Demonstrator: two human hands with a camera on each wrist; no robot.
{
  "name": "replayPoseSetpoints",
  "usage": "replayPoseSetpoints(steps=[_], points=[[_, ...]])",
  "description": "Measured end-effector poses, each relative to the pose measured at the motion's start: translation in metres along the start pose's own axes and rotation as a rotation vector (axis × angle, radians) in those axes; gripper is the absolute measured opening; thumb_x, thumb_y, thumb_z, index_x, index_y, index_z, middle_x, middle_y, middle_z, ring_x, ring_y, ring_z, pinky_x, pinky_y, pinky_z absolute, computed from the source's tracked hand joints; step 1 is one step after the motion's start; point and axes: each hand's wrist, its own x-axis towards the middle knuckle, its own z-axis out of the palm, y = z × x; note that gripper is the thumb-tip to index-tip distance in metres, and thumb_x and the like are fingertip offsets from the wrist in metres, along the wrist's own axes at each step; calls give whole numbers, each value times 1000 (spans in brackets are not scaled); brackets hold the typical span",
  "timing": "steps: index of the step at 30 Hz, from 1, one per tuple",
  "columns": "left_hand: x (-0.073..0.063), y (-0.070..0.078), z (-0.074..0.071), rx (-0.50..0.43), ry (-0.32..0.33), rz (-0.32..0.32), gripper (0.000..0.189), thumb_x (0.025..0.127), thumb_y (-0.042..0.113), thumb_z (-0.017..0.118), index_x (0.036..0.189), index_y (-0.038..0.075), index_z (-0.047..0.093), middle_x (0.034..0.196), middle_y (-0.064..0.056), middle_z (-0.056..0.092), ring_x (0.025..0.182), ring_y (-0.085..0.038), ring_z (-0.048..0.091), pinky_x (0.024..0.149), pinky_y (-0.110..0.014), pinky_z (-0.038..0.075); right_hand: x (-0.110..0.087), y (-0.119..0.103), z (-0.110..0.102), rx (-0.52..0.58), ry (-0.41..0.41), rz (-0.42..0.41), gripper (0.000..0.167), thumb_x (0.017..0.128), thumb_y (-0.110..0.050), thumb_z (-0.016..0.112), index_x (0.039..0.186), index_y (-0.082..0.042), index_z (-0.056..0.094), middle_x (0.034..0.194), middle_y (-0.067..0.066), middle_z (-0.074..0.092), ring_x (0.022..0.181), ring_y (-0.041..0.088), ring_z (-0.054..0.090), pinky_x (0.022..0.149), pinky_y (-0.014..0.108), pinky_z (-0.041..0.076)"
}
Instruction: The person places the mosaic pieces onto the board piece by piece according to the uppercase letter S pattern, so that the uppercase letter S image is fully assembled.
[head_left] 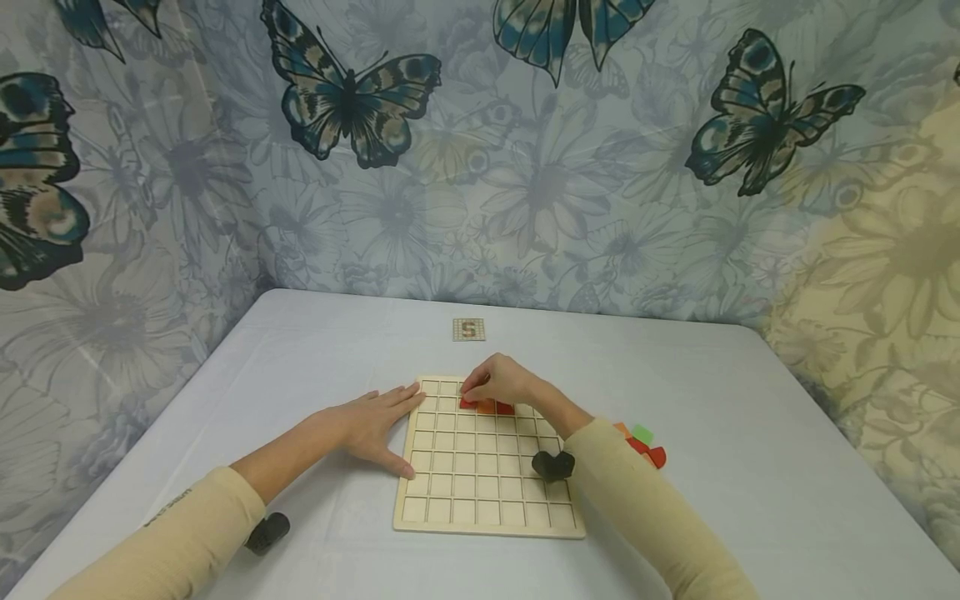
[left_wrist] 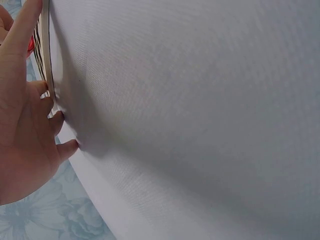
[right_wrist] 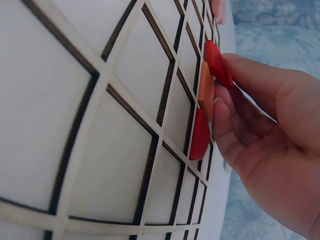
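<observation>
A wooden grid board lies flat on the white table. Along its left edge rests my left hand, fingers spread, fingertips and thumb at the rim. My right hand is over the far part of the grid. In the right wrist view, its thumb and fingers pinch a red tile, which sits tilted at the grid. Beside that tile, an orange tile and another red tile with a rounded corner sit in the same row of the board.
Several loose tiles, including a green tile and a red tile, lie right of the board, partly behind the right sleeve. A small card with an S pattern lies beyond the board. Butterfly-patterned cloth hangs behind the table.
</observation>
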Motion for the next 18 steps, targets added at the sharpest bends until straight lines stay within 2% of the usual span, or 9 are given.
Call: replayPoseSetpoints(steps=[13, 18], points=[[-1, 1, -1, 1, -5, -6, 118, 69, 79, 60, 154, 10, 15, 159, -6, 7, 143, -26, 12, 111, -51, 16, -4, 1, 0, 7, 6, 5, 11, 88, -15, 70, 94, -8, 77, 82, -3, 71, 69, 9, 57, 68, 26, 46], [-1, 1, -1, -2, -6, -11, 118, 68, 79, 60, 154, 11, 15, 159, -6, 7, 143, -25, 11, 111, -51, 16, -5, 4, 1, 22, 23, -5, 13, 88, -17, 70, 96, -9, 76, 90, -2, 71, 85, 10, 62, 80, 29, 49]])
